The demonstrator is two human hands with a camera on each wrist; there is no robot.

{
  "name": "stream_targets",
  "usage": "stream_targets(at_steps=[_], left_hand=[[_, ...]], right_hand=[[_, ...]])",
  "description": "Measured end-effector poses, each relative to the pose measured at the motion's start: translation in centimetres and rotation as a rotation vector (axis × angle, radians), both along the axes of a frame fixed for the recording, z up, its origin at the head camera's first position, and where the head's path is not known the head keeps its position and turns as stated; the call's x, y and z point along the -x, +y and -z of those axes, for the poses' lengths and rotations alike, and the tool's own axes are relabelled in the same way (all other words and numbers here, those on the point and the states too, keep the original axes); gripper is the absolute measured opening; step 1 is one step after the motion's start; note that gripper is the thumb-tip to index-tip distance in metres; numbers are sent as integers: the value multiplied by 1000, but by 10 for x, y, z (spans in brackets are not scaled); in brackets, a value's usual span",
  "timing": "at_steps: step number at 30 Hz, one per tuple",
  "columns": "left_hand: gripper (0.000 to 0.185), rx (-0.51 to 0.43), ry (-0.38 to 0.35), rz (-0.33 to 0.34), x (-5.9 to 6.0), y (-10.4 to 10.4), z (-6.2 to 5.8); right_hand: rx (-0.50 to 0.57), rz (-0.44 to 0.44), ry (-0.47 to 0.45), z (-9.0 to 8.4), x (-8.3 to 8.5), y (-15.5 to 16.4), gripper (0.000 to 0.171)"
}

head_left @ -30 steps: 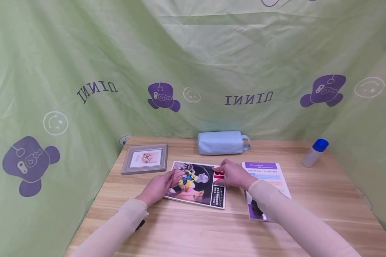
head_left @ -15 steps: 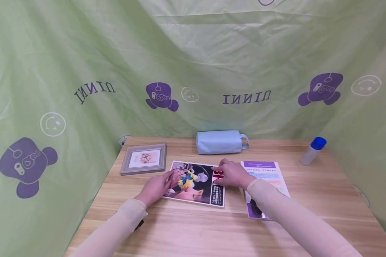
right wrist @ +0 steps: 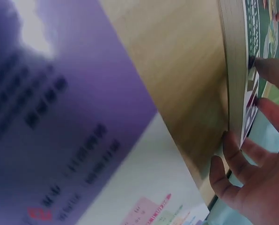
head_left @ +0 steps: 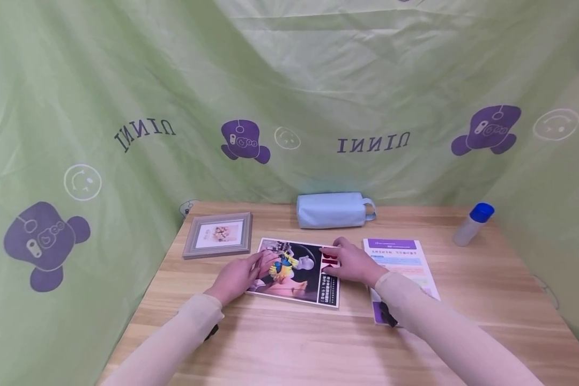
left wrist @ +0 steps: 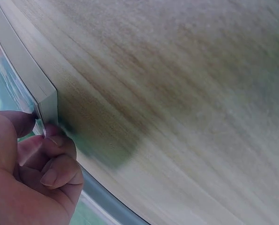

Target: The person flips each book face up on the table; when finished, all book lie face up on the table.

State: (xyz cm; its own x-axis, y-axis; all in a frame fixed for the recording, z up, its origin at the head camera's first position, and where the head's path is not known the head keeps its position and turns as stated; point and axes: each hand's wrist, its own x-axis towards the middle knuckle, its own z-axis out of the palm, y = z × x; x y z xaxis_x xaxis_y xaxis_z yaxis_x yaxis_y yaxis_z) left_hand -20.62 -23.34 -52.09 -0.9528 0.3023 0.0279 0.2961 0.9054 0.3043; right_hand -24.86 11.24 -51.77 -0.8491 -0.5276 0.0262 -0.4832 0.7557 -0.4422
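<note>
Magazine (head_left: 296, 273) lies under left hand (head_left: 236, 277) and right hand (head_left: 353, 264)

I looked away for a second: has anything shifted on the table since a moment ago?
Hardly anything. The left hand is still at the left edge of the illustrated book, and the right hand still rests on its right side, fingers extended over the cover. The book may have shifted slightly, though the camera also moved. The picture frame, blue pouch, purple leaflet and bottle stayed put.
</note>
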Motion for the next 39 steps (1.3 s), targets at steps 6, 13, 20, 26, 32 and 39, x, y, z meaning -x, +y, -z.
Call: stream_targets(at_steps=[6,13,20,26,32,39], left_hand=[[47,26,27,40,10,-1,-2],[45,7,92,114,28,0,-5],[45,-27,106,130,41,7,-13],[51,1,29,99,50,14,-14],[51,30,-26,77,54,20,-12],[49,52,-33,69,53,24,-9]], right_hand=[[21,92,-6,4,-3,2,67],[30,228,-15,3,-30,-1,61],[47,261,13,2,-58,-6,57],[22,256,6,4,-74,-14,61],[-8,257,25,5,-82,-19,61],[-44,264,26,7,-86,-20,62]])
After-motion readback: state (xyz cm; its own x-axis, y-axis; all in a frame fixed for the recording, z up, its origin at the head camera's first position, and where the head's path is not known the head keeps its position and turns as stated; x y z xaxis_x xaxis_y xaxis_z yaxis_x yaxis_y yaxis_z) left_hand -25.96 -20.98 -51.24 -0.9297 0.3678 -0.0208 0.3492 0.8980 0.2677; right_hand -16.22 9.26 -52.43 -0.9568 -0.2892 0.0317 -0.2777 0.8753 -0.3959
